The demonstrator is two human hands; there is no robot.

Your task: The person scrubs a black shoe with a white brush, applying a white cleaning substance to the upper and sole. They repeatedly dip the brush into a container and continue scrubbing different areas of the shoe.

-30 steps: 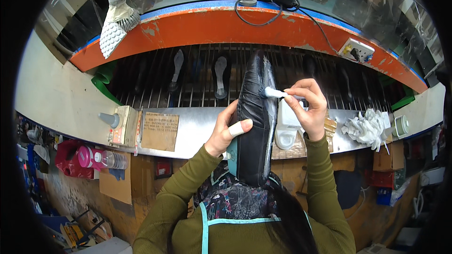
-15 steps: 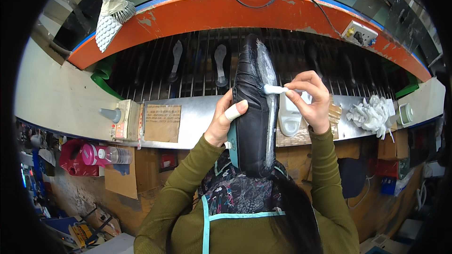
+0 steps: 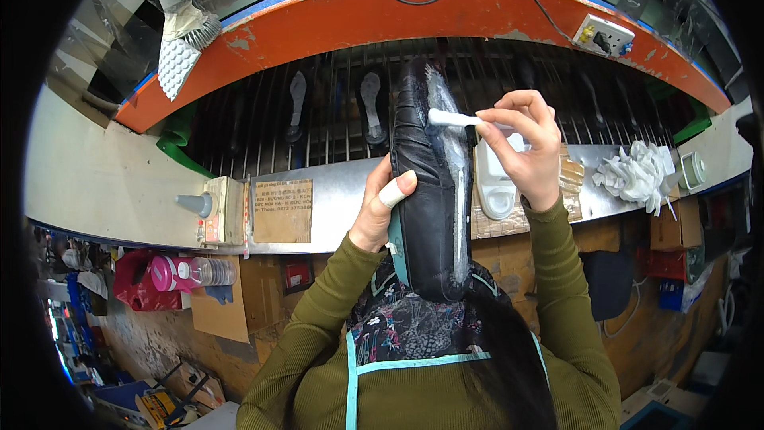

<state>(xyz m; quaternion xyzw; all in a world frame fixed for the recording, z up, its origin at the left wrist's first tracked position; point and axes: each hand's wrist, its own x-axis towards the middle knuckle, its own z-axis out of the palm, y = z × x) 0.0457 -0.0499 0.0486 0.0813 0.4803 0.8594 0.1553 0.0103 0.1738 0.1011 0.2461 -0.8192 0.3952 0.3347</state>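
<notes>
My left hand (image 3: 377,211), its thumb wrapped in white tape, grips the side of a black shoe upper (image 3: 423,231) stretched over a teal shoe last (image 3: 398,251). The last stands lengthwise in front of me, sole side partly turned to the right. A whitish wet-looking coating covers the edge and the far end of its underside. Pinched in my right hand (image 3: 527,147) is a small white brush (image 3: 455,119); its head touches the wrinkled edge of the upper. Below that hand sits a white plastic tray (image 3: 497,195), partly hidden by the hand.
Black shoe soles (image 3: 370,103) lie on the dark roller conveyor (image 3: 334,103) beneath an orange beam (image 3: 318,28). The metal ledge (image 3: 342,199) holds a cardboard piece (image 3: 282,211), a box with a grey cone (image 3: 195,205) and a crumpled white cloth (image 3: 633,175). A lamp (image 3: 181,40) hangs upper left.
The brush in my right hand has moved farther up and left along the upper's edge. My left hand keeps its hold on the upper. The whole view has shifted slightly.
</notes>
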